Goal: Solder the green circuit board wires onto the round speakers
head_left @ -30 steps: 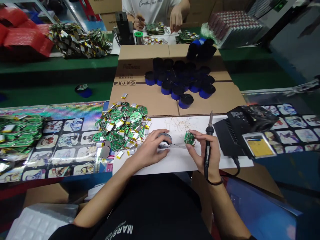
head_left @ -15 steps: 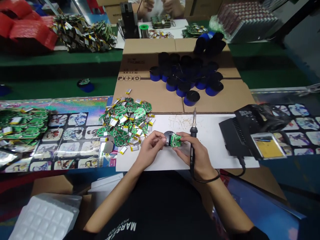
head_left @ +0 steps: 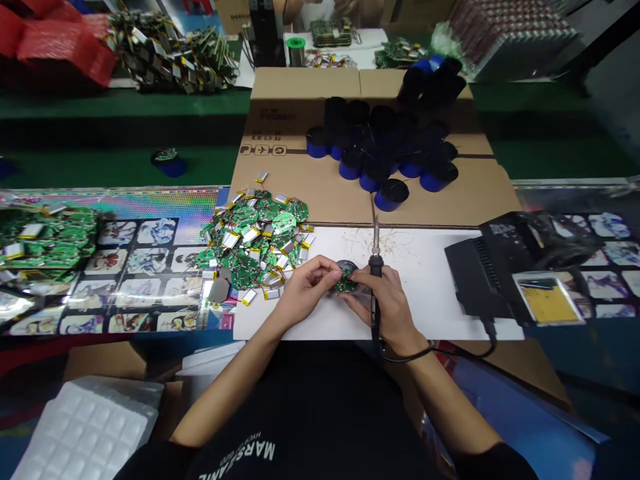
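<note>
A small green circuit board (head_left: 346,284) lies against a round dark part (head_left: 348,265) between my hands, above the white work surface. My left hand (head_left: 311,288) is closed, thumb and index finger pinching the left edge of the round part. Its fingertips partly cover it. My right hand (head_left: 393,303) has its fingertips on the board's right side. It also holds a soldering iron (head_left: 375,265) upright, tip pointing away from me. Left of my hands is a heap of green circuit boards (head_left: 255,243) with silver battery cells.
Several blue round housings (head_left: 393,195) stand on the cardboard sheet (head_left: 330,200). At right sits a black soldering station (head_left: 473,277) with a yellow sponge tray (head_left: 547,298); its cable runs by my right wrist. Another person's hands (head_left: 345,8) are across the bench, beyond a solder spool (head_left: 296,50).
The circuit board has moved left and tilted over the round part. My right hand has shifted left with the soldering iron, closing toward my left hand. The camera view has shifted slightly.
</note>
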`<state>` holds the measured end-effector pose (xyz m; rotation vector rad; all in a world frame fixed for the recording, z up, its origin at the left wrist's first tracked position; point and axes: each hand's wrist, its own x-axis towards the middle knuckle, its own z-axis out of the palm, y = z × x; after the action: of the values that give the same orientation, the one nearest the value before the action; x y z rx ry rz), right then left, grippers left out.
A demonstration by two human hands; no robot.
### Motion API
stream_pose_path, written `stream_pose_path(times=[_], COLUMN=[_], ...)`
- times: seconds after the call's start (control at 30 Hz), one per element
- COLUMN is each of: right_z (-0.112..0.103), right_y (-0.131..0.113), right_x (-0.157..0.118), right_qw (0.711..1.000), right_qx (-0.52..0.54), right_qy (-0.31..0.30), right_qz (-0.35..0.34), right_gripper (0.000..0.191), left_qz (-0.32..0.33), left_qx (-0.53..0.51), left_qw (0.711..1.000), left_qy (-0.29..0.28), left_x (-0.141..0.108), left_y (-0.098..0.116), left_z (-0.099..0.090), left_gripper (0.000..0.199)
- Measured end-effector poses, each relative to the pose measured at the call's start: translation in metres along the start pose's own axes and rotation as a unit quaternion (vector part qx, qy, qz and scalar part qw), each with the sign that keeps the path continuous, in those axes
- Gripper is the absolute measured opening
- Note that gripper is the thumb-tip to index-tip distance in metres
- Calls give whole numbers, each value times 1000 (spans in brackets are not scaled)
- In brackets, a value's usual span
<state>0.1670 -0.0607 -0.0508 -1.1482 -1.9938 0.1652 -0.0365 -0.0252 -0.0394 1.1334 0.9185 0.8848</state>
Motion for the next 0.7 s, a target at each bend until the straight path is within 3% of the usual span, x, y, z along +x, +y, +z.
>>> stream_pose_path(times=[0.1,0.2,0.3,0.53,0.7], right_z=[1,-1,-1,3,5], right_y=[-3,-8,-16,-26,-27], right_x=[2,4,8,17,16], right_qw=[999,985,959,942,940], right_qx=[12,122,214,250,246], right_qy=[-4,-3,44,74,76], right_qz=[43,121,182,211,224], right_gripper=[40,36,28,27,21], left_qz=[12,32,62,126,134], left_qx=[11,30,69,166,194], left_qw=[1000,999,996,978,972], left_qy=[-8,-7,-11,-7,-3], left_x=[0,-1,-4,-8,-9], left_y=[0,-2,-2,5,8], left_z=[-1,-2,-2,-1,-1], left_gripper=[43,38,28,18,20])
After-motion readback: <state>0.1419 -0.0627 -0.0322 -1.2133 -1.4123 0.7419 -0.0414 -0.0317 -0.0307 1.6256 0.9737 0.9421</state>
